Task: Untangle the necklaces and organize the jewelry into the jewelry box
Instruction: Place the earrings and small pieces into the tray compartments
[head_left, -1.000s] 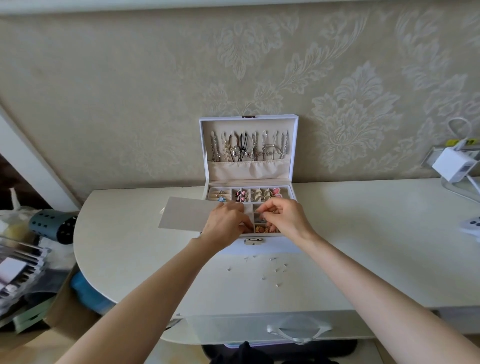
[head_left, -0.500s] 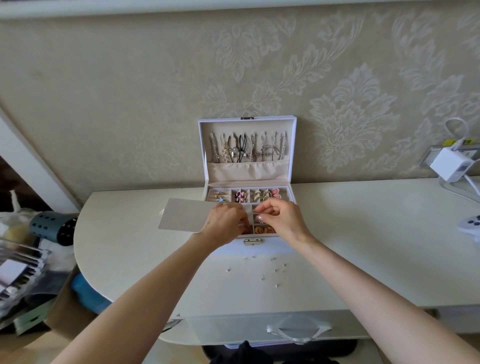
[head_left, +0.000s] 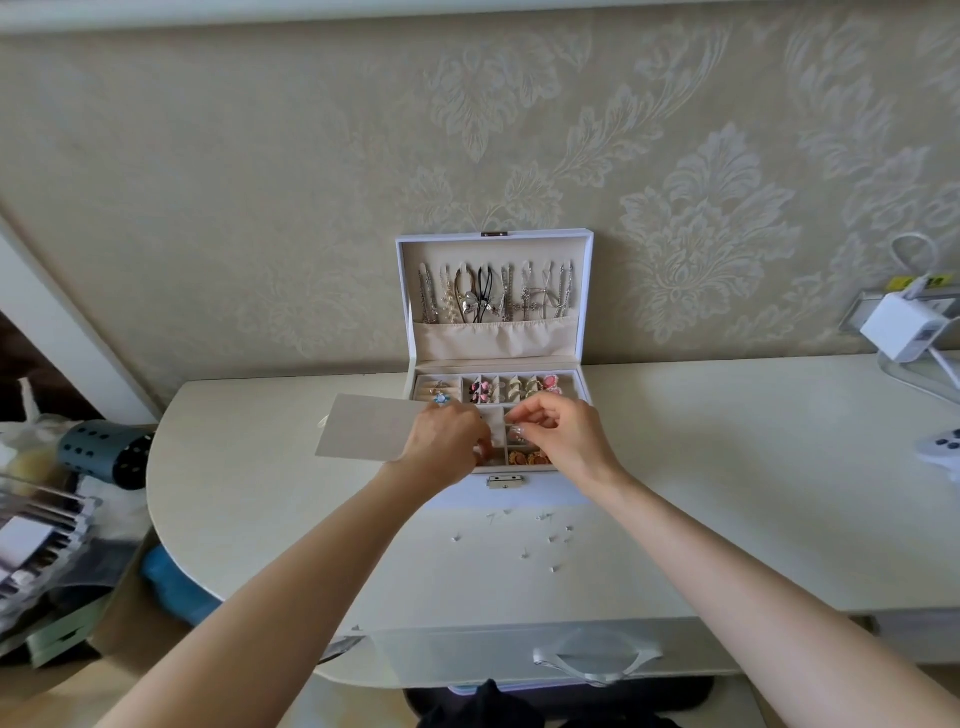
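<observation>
A white jewelry box (head_left: 540, 488) stands open against the wall, and several necklaces (head_left: 496, 293) hang inside its lid. Its tray holds rings, small pink and cream pieces and orange earrings (head_left: 529, 458). My left hand (head_left: 447, 439) hovers over the tray's left front compartments with fingers curled down, pinching something too small to make out. My right hand (head_left: 563, 434) is over the right front compartments, thumb and forefinger pinching a tiny piece. Several small ear studs (head_left: 540, 540) lie scattered on the table in front of the box.
A grey card (head_left: 363, 428) rests to the left of the box, partly under my left hand. A white charger (head_left: 901, 325) and cable sit at the right wall, a white remote (head_left: 943, 447) at the right edge. Clutter fills the floor left of the table (head_left: 727, 493).
Both hands stayed over the tray. My right hand rose slightly and its fingers drew back toward the tray's right side.
</observation>
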